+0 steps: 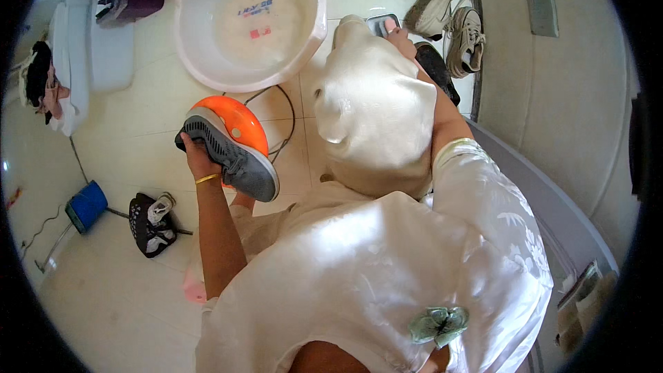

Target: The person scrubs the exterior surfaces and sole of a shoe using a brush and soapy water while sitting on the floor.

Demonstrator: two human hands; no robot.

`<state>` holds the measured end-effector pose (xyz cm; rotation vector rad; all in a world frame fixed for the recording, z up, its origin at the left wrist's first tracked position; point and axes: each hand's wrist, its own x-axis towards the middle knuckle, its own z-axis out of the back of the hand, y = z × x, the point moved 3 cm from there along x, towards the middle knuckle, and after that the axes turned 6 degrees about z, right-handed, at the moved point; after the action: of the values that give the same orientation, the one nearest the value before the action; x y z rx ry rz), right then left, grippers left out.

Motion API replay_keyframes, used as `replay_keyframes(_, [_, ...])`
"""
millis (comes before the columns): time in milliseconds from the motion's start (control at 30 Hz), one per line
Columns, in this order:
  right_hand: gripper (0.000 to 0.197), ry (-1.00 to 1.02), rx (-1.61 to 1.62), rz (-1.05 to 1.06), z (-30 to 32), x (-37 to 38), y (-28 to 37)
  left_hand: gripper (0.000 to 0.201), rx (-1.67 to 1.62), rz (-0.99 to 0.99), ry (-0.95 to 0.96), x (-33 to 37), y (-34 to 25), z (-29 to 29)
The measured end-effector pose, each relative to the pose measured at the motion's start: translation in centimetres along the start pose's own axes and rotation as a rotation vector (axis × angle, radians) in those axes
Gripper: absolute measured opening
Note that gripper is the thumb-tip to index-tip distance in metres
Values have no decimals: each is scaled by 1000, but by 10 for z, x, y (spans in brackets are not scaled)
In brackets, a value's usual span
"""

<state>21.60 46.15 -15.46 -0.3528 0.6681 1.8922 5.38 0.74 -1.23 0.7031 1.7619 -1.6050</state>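
Note:
My left hand (198,157), with a yellow bracelet at the wrist, grips a grey sneaker (238,168) with a pale sole by one end. Directly behind the sneaker is a smooth, rounded orange object (250,128), partly covered by it. My right hand (400,43) reaches out past my knee to a small dark-rimmed tray (376,25). Its fingers are closed at a small pink and white piece (389,25) that I cannot make out. Pale satiny cloth (376,110) covers my lap and knee.
A large white basin (200,62) stands ahead on the tiled floor, a dark hose (293,121) curving beside it. Beige shoes (431,7) and a dark shoe (435,69) lie along the right wall. At left are a blue box (87,206) and a black-and-white bundle (148,228).

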Motion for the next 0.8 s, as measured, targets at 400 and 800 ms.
replay_keyframes(400, [35,88,-178,279,-20,22,-16,59,-43,-40,81,-2,1,3])
replay_keyframes(800, [26,594,1011,278,177,-64,14,44,-200,-151,156,26,7,24])
